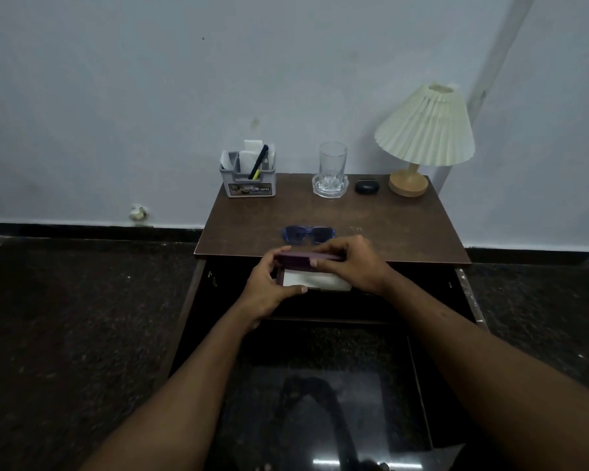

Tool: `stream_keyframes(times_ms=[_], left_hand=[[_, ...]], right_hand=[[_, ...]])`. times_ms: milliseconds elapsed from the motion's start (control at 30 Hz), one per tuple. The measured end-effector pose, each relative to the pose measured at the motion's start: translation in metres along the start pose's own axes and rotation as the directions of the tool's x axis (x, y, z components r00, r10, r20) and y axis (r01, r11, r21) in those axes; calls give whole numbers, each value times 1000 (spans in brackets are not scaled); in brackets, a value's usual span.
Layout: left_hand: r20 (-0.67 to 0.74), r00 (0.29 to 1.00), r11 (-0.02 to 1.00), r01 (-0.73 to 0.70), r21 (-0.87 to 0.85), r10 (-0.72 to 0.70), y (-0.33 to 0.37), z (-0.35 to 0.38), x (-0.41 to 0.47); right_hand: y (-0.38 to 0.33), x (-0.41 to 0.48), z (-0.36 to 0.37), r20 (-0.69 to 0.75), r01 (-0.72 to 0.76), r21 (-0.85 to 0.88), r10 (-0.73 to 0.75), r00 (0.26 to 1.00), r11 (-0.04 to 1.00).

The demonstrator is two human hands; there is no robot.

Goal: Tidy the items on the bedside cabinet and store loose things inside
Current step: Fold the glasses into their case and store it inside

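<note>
A person's left hand (269,283) and right hand (352,263) both pinch a flat, purple hinged case (308,257) with white lining, just before the wooden cabinet (388,229). Blue plastic sunglasses (308,233) lie nearby.

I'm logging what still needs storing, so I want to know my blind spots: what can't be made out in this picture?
Head view only:
- Purple case: its contents and far side are covered by the left hand and right hand.
- Cabinet interior: too dark to tell what is stored.
- Grey organizer: label print too small to read fully.
- Small black case: too small to identify.
</note>
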State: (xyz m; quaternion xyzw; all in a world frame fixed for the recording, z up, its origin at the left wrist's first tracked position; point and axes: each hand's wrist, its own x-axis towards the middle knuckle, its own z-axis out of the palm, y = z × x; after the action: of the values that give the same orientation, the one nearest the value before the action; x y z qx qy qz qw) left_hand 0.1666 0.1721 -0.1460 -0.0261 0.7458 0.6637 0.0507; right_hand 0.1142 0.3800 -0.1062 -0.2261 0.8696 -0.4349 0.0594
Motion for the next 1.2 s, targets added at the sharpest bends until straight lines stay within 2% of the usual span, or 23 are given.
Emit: stream_keyframes(times_ms=[133, 267, 500, 733, 933, 1200], left_hand=[[28, 999, 999, 24, -30, -24, 6, -4, -6], [44, 998, 999, 43, -27, -42, 12, -7, -12], [79, 990, 993, 116, -37, -113, 12, -12, -24], [33, 988, 985, 154, -82, -152, 2, -9, -18], [17, 988, 982, 152, -109, -151, -8, -6, -13], [-1, 990, 979, 143, -143, -144, -13, 1, -5]], right_hand=[[-4, 9, 2, -133, -46, 108, 60, 989, 993], [-3, 15, 11, -193, -69, 148, 97, 977, 987], [14, 22, 26, -127, -175, 141, 193, 973, 975], [7, 50, 14, -301, -138, -70, 111, 947, 988], [15, 72, 15, -197, -192, -375, 124, 972, 907], [19, 85, 21, -169, -242, -376, 191, 967, 894]])
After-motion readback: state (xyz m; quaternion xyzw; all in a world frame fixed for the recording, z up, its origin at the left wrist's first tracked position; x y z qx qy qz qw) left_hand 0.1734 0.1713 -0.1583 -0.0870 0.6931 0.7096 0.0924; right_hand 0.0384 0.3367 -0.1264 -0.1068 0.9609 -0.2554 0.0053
